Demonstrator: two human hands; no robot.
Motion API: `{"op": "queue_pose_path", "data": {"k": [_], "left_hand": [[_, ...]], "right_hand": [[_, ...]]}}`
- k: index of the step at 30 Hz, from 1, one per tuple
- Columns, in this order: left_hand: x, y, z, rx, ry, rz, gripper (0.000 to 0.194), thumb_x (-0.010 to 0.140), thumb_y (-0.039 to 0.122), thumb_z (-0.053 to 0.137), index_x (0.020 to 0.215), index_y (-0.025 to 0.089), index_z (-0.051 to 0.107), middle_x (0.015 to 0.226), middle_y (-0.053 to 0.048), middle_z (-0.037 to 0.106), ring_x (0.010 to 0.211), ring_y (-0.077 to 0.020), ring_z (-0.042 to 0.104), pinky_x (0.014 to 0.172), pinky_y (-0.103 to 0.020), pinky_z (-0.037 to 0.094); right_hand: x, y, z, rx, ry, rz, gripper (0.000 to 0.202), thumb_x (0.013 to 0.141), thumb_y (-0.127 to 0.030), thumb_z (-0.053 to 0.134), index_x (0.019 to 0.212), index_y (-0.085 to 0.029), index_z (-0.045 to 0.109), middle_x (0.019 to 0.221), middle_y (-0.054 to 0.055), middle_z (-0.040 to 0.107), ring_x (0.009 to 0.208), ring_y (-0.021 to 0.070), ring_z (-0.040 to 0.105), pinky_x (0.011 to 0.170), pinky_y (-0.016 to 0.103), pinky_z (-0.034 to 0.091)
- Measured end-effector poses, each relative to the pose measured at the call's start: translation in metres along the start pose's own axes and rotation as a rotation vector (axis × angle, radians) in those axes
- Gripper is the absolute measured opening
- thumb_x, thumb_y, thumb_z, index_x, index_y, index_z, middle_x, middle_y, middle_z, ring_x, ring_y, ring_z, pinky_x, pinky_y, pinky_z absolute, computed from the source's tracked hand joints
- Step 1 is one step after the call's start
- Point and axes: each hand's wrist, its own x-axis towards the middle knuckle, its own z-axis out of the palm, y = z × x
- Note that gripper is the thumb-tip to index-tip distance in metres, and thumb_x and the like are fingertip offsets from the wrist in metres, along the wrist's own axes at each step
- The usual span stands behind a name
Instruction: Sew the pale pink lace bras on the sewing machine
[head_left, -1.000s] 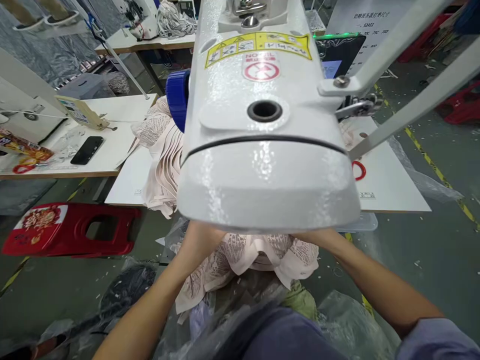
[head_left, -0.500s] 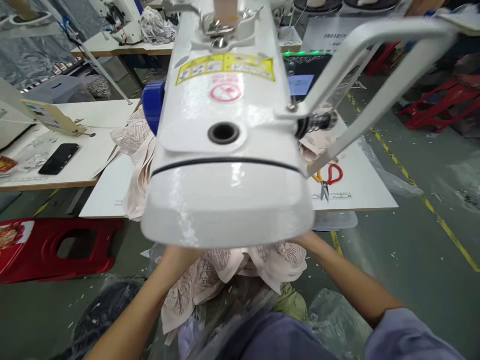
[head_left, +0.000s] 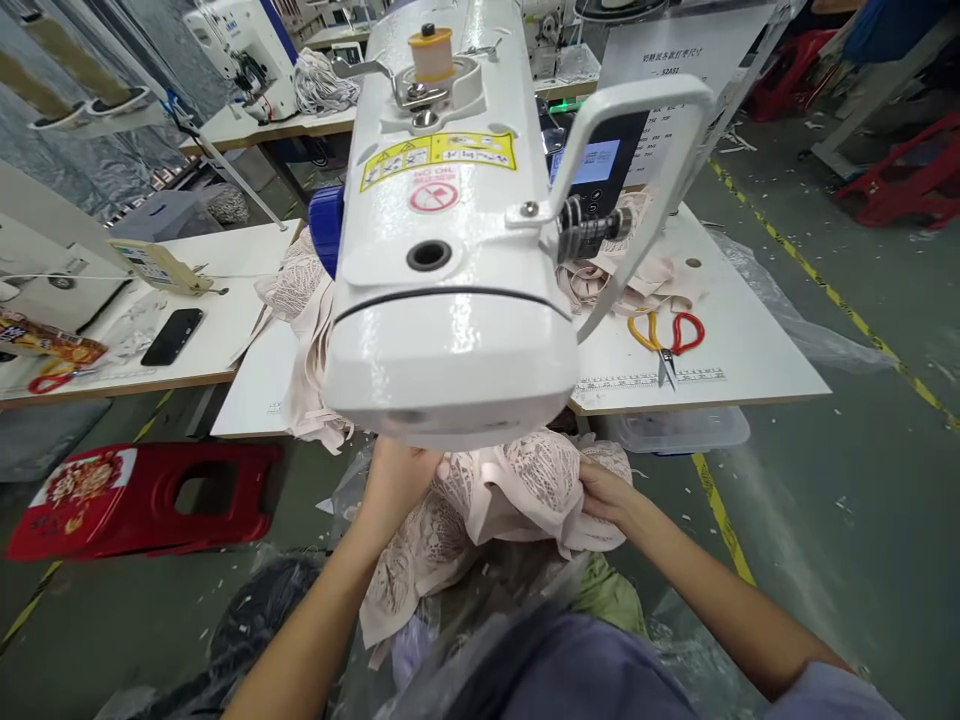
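Well, the pale pink lace bra (head_left: 544, 468) sits bunched above your lap, just below the rounded nose of the sewing machine (head_left: 450, 375), with more lace cups (head_left: 427, 540) draped beside it. Your right hand (head_left: 606, 492) pinches its side between thumb and fingers; your left hand (head_left: 401, 480) meets the opposite side, its fingertips partly hidden, so whether they pinch I cannot tell. It should handle light and soft, the domed cups holding shape while the bands flop; openwork lace could snag, so the smooth plain edging looks the safer hold. Glossy white enamel and a flat tabletop (head_left: 772, 365) contrast with that netted texture.
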Motion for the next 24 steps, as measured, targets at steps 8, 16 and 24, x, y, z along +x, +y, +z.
{"op": "queue_pose_path", "data": {"k": [8,16,24], "left_hand": [[-0.024,-0.004,-0.012,-0.008,-0.023,-0.094,0.026,0.083,0.044,0.049,0.086,0.021,0.060,0.081,-0.007,0.063,0.072,-0.0211,0.060,0.052,-0.026,0.041],[-0.070,0.023,-0.021,-0.003,0.208,0.272,0.015,0.090,0.022,0.053,0.105,0.022,0.057,0.106,-0.009,0.065,0.103,-0.0210,0.064,0.088,-0.034,0.053],[-0.083,0.075,-0.003,-0.059,-0.186,0.665,0.039,0.081,0.043,0.067,0.109,0.016,0.063,0.095,-0.012,0.073,0.090,-0.0264,0.069,0.082,-0.038,0.055]], "right_hand": [[-0.011,-0.018,-0.009,0.076,0.142,0.024,0.020,0.064,-0.023,0.084,0.075,-0.019,0.068,0.078,0.005,0.077,0.082,0.0244,0.074,0.084,0.036,0.059],[-0.057,-0.067,0.005,-0.156,0.184,-0.314,0.031,0.059,-0.037,0.089,0.082,-0.022,0.074,0.079,0.003,0.076,0.072,0.0215,0.071,0.072,0.032,0.057],[-0.091,-0.068,0.097,-0.882,-0.426,-0.263,0.016,0.085,-0.032,0.069,0.081,-0.019,0.078,0.075,0.003,0.074,0.069,0.0161,0.066,0.064,0.024,0.049]]}}
